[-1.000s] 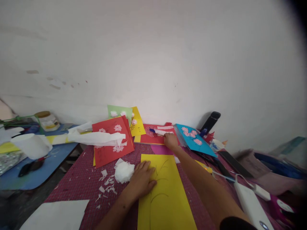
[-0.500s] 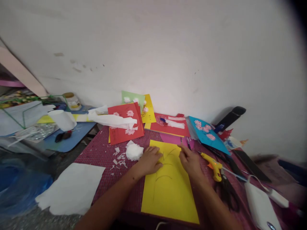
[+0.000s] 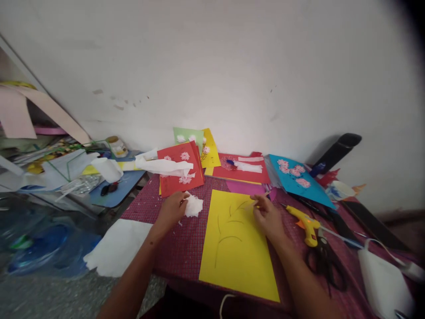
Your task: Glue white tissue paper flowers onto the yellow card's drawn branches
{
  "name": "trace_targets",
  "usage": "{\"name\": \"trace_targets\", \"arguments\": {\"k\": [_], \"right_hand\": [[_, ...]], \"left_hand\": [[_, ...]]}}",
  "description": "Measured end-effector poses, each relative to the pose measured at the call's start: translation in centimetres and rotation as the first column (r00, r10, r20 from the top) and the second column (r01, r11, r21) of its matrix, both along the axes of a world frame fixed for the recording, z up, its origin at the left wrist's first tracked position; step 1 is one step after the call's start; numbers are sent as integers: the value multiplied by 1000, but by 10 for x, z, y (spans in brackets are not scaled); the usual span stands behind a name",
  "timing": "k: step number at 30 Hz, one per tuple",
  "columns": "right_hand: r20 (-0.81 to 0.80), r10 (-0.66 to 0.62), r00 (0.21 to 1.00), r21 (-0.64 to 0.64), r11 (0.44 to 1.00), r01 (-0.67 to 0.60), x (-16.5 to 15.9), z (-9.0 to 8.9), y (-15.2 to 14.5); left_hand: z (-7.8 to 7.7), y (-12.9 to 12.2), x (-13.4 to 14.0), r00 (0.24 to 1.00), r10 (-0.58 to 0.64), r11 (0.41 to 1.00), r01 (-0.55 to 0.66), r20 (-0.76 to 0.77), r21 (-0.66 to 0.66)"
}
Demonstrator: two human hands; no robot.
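Note:
My left hand (image 3: 173,209) is at the left edge of a crumpled heap of white tissue paper (image 3: 194,206), its fingers curled in and closed on the edge of the paper. Beneath my right hand (image 3: 268,216) lies a yellow sheet (image 3: 237,261) bearing several thin, dark curved pencil-like lines. The right fingers are bent together near the sheet's top right corner. A small pale tip shows by them, but what they hold is too small to make out.
To the right lie a yellow glue gun (image 3: 308,227), black scissors (image 3: 327,266) and a white box (image 3: 381,279) with a cable. Red cards (image 3: 181,177) and a blue card (image 3: 299,179) with pink flowers stand behind. A white sheet (image 3: 119,248) lies at the left edge.
My left hand has moved left off the yellow sheet to the tissue heap. My right hand stays near the sheet's top right corner. The view has shifted a little.

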State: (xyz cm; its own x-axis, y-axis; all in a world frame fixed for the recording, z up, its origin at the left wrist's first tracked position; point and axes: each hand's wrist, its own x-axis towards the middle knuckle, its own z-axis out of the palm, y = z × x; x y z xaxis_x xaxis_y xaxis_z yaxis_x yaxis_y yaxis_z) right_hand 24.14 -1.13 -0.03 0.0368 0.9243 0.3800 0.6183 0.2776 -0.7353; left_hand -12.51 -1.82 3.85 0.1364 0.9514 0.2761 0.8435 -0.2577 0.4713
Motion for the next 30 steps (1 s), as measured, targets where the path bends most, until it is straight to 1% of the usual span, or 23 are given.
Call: {"name": "trace_targets", "arguments": {"k": [2,4,6,9,14,20,23,30], "right_hand": [[22,0,1000,-21,1000,1,-3,-1,-2],[61,38,997,-43,998,-36,-4,-3,-3],[88,84,993,-60,995,-79,-5,-5,-5],[97,118,988,-70,991,-112,-6,-8,-7],[109,100,989,-62,994,-94,-4,-10,-6],[105,113,988,-64,992,-107,-3,-10,-5],[105,112,988,-63,992,-106,-3,-11,-5],[121,101,988,-39,995,-97,-2,-15,-2]], "left_hand": [[-7,-1,-5,998,-2,1000,1,-65,-19],[-11,-1,-3,993,-16,1000,13,-121,-26],[-12,0,0,986,-36,999,30,-164,-36],[-11,3,3,977,-50,997,36,-207,-70],[-10,3,2,981,-8,996,-10,-195,-92],[-5,0,2,992,-16,993,1,-129,-116],[-4,1,4,989,-2,992,-17,-147,-126],[-7,9,8,972,100,988,-123,-211,-98]]}}
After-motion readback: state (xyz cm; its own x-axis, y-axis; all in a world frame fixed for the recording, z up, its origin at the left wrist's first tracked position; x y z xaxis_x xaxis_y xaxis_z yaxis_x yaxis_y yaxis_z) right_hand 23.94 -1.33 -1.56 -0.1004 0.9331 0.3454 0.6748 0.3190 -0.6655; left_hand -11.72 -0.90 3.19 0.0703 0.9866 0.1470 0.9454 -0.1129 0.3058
